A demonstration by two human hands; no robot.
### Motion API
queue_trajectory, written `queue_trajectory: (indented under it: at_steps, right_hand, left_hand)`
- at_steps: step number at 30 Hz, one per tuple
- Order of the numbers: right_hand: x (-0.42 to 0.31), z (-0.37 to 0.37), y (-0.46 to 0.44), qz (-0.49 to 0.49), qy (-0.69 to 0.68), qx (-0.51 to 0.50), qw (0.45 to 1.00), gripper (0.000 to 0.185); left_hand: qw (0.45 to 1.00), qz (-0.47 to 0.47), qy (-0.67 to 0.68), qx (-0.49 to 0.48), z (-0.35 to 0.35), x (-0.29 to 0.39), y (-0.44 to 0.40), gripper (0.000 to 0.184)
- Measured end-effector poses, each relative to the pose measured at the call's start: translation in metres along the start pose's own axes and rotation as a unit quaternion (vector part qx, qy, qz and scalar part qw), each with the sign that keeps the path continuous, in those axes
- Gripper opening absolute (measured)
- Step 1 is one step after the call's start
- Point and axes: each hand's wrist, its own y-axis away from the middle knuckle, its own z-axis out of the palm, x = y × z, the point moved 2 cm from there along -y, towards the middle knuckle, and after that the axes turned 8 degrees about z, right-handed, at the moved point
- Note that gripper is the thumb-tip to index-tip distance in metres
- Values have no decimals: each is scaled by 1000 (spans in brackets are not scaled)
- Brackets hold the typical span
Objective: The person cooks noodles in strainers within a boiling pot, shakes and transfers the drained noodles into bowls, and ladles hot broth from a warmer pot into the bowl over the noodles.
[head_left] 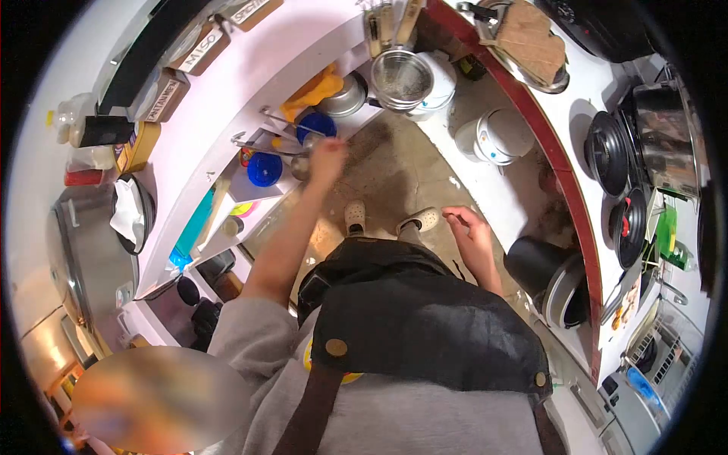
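My left hand (328,161) reaches forward, blurred by motion, beside metal ladles (301,166) that hang at the edge of the pink shelf unit. Whether its fingers hold anything cannot be made out. Just behind the ladles are two blue-lidded containers, one (265,169) nearer and one (315,127) farther off. To the right of my body, my right hand (468,226) hovers over the floor, fingers curled together, and what they may hold is too small to tell.
A mesh strainer (403,77) sits ahead near white buckets (505,136). Black pots (537,262) stand low at the right, under a red-edged counter (565,178). Labelled boxes (202,50) line the upper left. A blurred oval covers the lower left.
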Motion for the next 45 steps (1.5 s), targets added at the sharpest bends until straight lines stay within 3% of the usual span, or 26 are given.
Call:
queue_trajectory:
  at_steps: [1, 2, 4, 7, 12, 16, 18, 19, 20, 21, 22, 23, 24, 25, 27, 29, 32, 33, 34, 36, 38, 40, 42, 44, 45]
  right_hand:
    - [-8, 15, -1, -5, 11, -4, 1000, 17]
    - [-14, 29, -1, -8, 23, -8, 1000, 17]
    - [-21, 57, -1, -58, 69, -19, 996, 17]
    - [-32, 92, 8, -90, 97, -57, 990, 20]
    - [-35, 115, 26, -54, 156, -81, 983, 22]
    - [-41, 112, 33, -37, 187, -42, 981, 23]
    - [-40, 106, 42, -44, 179, -14, 983, 23]
    - [-37, 104, 47, -39, 180, -4, 983, 22]
    - [-34, 102, 50, -37, 180, 9, 983, 22]
    - [-34, 98, 52, -36, 180, 23, 983, 21]
    - [-36, 95, 56, -5, 177, 15, 984, 22]
    - [-42, 89, 60, 24, 171, 11, 985, 23]
    - [-45, 82, 62, 50, 163, 11, 985, 24]
    - [-43, 73, 62, 23, 171, 16, 985, 24]
    - [-19, 56, 58, -8, 166, 45, 985, 24]
    - [-9, 36, 54, -5, 170, 60, 984, 24]
    - [6, 3, 39, -1, 165, 66, 984, 24]
    - [20, -7, 32, -7, 153, 64, 986, 24]
    - [31, -18, 23, -14, 142, 57, 988, 24]
    - [47, -41, 9, -67, 131, 62, 987, 24]
    - [48, -77, -4, -81, 119, 45, 989, 25]
    - [27, -114, -3, -59, 100, 7, 993, 25]
    - [12, -150, -3, -113, 94, 9, 989, 25]
    - [-1, -183, -2, -153, 77, 8, 985, 24]
    - [-8, -198, -2, -169, 61, 7, 984, 24]
  left_hand:
    - [974, -153, 157, 54, -39, -45, -5, 22]
    - [948, -232, 201, 79, -73, -113, -27, 34]
    - [951, -117, -47, 284, -116, -115, -24, 49]
    - [955, 105, -240, 138, -142, -108, -31, 52]
    - [992, -122, -16, -32, -125, -127, -36, 59]
    - [920, -320, 170, -152, -80, -84, -23, 73]
    - [965, -230, 128, -1, -75, -46, -55, 74]
    - [983, -144, 100, 62, -65, -71, -89, 75]
    - [999, -42, -21, 21, -68, -82, -107, 55]
    - [987, 63, -146, 6, -70, -92, -124, 40]
    - [924, 151, -338, -95, -67, -116, -149, 34]
    - [984, 82, -155, -30, -72, -92, -130, 39]
    - [933, 261, -249, 16, -75, -80, -117, 34]
    - [896, 328, -298, 22, -74, -89, -118, 30]
    - [842, 405, -353, 43, -77, -59, -95, 28]
    - [898, 143, -404, -98, -87, -39, -87, 28]
    - [918, 291, -224, -151, -117, -3, -50, 29]
    - [974, 27, 137, -178, -116, 40, -24, 26]
    - [971, -32, 97, -218, -119, 88, 1, 27]
    - [972, -25, 89, -215, -117, 149, 25, 38]
    - [967, 14, 14, -255, -111, 239, 42, 36]
    - [962, 141, -11, -233, -104, 342, 65, 27]
    - [940, 292, -56, -166, -94, 432, 93, 27]
    - [904, 421, -3, -70, -75, 503, 108, 26]
    - [884, 461, 23, -70, -68, 532, 106, 26]
